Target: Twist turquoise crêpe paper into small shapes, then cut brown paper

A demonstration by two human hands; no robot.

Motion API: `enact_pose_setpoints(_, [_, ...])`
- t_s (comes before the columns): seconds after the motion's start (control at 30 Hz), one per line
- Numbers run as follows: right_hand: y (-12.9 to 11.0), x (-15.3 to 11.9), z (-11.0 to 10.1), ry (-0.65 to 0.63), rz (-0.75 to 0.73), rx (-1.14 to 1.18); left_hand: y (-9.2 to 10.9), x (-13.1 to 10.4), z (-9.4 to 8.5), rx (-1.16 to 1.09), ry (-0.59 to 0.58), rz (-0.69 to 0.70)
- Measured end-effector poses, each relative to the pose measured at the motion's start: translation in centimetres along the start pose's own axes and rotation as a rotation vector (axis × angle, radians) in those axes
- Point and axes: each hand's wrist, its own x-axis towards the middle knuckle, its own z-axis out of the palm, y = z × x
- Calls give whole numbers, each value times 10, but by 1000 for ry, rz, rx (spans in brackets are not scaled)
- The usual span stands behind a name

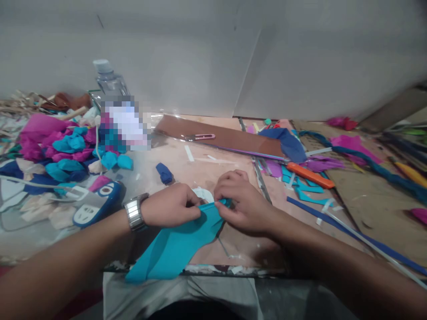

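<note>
A long turquoise strip of crepe-like paper [182,244] hangs from my two hands over the front edge of the table. My left hand [173,205], with a metal watch on its wrist, pinches the top edge between thumb and forefinger. On the right end of that edge, which looks folded or gathered, the fingertips of my right hand [238,202] are closed. A white round thing [203,194], perhaps a roll of tape, lies just behind the paper, partly hidden. Beyond my left hand rests a small dark blue bundle [163,173].
Pink and turquoise crumpled pieces [70,142] heap up at the left, beside a clear bottle [111,80] and a blue-white power strip [98,204]. A brown sheet [233,140] bears a small cutter [200,137]. An orange-handled knife [310,174] lies right among scraps, near cardboard [376,213].
</note>
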Motion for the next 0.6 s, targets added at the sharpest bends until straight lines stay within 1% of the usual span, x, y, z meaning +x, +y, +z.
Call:
enact_pose_setpoints(0.2, [10,3,-10,7,-13,34,-6,-3,-14,-126,-102,12])
enact_pose_setpoints(0.33, [17,3,-14,1,-28,62,-9,-5,-20,-192,-146,47])
enact_pose_setpoints(0.43, [21,4,-18,-1,-29,74,-10,-6,-23,-197,-162,66])
enact_pose_setpoints(0.6, [24,4,-23,-5,-19,53,-8,-10,-28,-174,-193,57])
